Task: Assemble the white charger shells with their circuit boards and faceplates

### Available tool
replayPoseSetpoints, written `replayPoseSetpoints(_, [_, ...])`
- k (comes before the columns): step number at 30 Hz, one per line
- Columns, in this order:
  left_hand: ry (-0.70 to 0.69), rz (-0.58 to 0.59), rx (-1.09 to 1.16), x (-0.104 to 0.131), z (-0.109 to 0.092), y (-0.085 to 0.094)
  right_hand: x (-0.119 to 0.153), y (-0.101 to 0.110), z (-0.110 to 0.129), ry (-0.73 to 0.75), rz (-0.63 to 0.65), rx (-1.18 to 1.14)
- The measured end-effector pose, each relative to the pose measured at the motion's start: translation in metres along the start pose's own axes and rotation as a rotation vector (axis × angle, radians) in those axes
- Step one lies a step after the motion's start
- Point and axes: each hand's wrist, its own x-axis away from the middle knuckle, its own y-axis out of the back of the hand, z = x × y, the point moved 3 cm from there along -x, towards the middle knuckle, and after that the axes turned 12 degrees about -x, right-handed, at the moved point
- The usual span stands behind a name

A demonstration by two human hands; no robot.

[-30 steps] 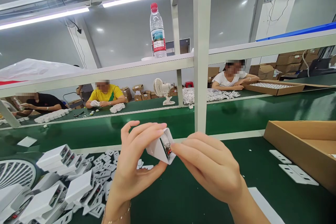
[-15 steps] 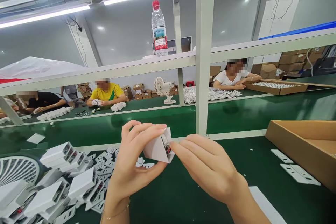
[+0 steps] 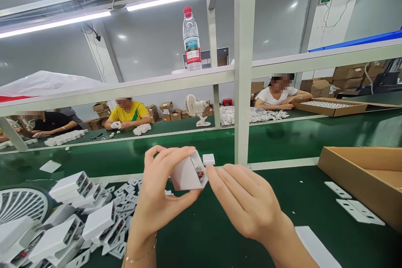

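A white plastic housing [image 3: 186,172], box-shaped with one open end, is pinched between the thumb and fingers of my left hand [image 3: 158,188]. Red and metallic parts show inside the open end, which faces right. My right hand [image 3: 248,201] is closed, its fingers pressed together, with the tips at the rim of that opening. Whatever those fingertips may hold is hidden. To the left lie stacked white housings [image 3: 99,220] with similar parts inside, beside a pile of flat white plates [image 3: 127,201] with slots.
A cardboard box [image 3: 354,176] stands at the right, near loose white plates [image 3: 359,211]. A white post [image 3: 245,71] rises ahead. White pieces, including a small block [image 3: 208,159], lie on the green belt [image 3: 282,138]. A round white grille [image 3: 21,205] sits far left. Co-workers sit opposite.
The housing has turned slightly in my left hand, and my right fingertips have shifted a little to the right. White pieces on the belt have moved right. A small white block now shows behind the housing.
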Motion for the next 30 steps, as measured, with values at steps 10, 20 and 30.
replayPoseSetpoints(10, [0.061,-0.016,0.156,0.005,0.011,0.001,0.029,-0.024,-0.038,-1.104,-0.226,-1.164])
replayPoseSetpoints(20, [-0.055,0.036,0.277,0.003,0.007,-0.005,0.025,-0.022,-0.035,-1.120,-0.267,-1.262])
replayPoseSetpoints(30, [0.038,-0.106,0.307,0.006,0.021,0.004,0.106,0.020,-0.150,-1.201,-0.603,-0.437])
